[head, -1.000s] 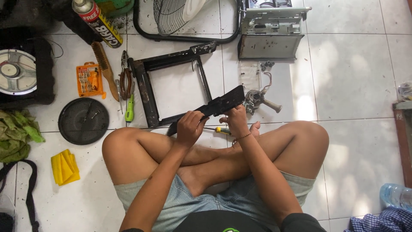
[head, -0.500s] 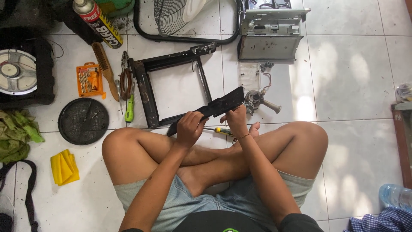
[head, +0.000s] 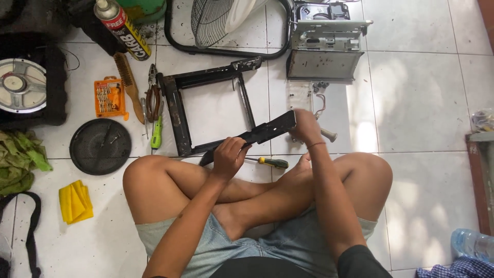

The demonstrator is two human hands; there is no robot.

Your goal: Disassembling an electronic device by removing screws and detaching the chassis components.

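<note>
Currently, left hand [head: 229, 154] grips the black metal bar [head: 257, 135] at its seven-o'clock end; right hand [head: 304, 125] clasps its one-o'clock end, above the screwdriver [head: 272, 162].

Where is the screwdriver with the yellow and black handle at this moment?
In the head view, the screwdriver lies on the white tiled floor, just below the black metal bar that both hands hold, between the left hand and the person's crossed legs.
</note>
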